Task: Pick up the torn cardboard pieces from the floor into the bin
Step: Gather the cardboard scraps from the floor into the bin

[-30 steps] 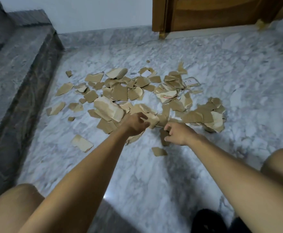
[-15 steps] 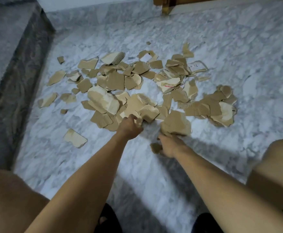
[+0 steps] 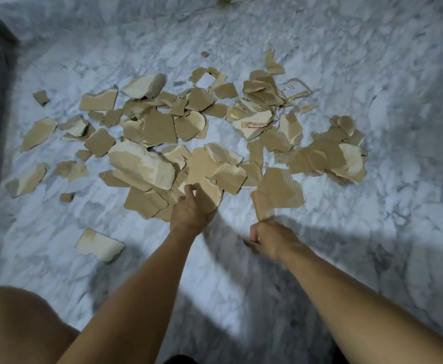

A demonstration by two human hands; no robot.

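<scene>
Gathering handfuls at near edge of pile: torn tan cardboard pieces [image 3: 159, 127] lie scattered on grey-white marble floor [image 3: 372, 74], overlapping mid-pile, strays well apart at left. Your left hand [image 3: 194, 210] pinches pale flat scrap [image 3: 207, 197] at pile's near rim. Your right hand [image 3: 270, 239] grips big corrugated brown shard [image 3: 278, 193], lifted off floor (hand blurred, fingers hard to read). Stack shards flat together, take several per grab, sweep strays inward first. No bin in view; locate it before carrying.
</scene>
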